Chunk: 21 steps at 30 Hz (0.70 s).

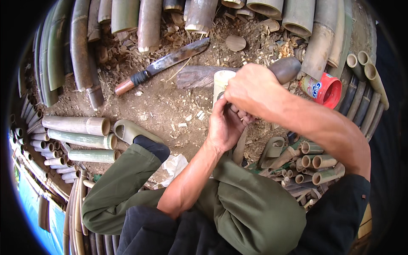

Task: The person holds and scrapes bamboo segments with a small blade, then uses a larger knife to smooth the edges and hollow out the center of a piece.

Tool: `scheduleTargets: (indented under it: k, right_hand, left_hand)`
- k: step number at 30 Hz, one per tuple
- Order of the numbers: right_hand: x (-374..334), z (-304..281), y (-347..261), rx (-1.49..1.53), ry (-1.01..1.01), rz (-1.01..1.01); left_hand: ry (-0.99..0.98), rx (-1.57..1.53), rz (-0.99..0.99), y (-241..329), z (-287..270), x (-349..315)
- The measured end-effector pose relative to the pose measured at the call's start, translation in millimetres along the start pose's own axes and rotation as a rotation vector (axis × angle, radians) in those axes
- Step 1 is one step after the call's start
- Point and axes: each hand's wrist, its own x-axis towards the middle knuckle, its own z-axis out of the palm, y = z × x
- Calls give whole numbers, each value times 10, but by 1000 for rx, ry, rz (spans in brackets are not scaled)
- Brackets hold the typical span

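Note:
In the middle, my left hand is turned palm up, its fingers curled around a pale bamboo piece. The piece's cut end shows above the hands, and its middle is hidden by them. My right hand is a closed fist pressed against the left fingers and thumb. A small dark edge shows under the fist, but what it grips is hidden. Just beyond the right knuckles is a dark, rounded, smooth thing; whether it is held, I cannot tell. Behind the hands lies a weathered wood block.
A large knife with a wooden handle lies on the dirt, far left of the hands. Cut bamboo tubes are stacked left, along the far side and right. A red plastic container lies tipped at right. Wood shavings litter the ground.

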Motion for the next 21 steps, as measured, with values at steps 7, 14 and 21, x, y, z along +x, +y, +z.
scheduleTargets:
  k: [7, 14, 21]
  right_hand:
    - [-555, 950, -333, 437, 382, 270]
    - [-279, 1305, -1289, 1718, 832, 655]
    - [515, 959, -1117, 2198, 403, 619]
  left_hand:
    - [-167, 1259, -75, 102, -218, -439]
    - [-86, 1763, 224, 74, -485, -997]
    - [443, 1880, 271, 806, -680, -876]
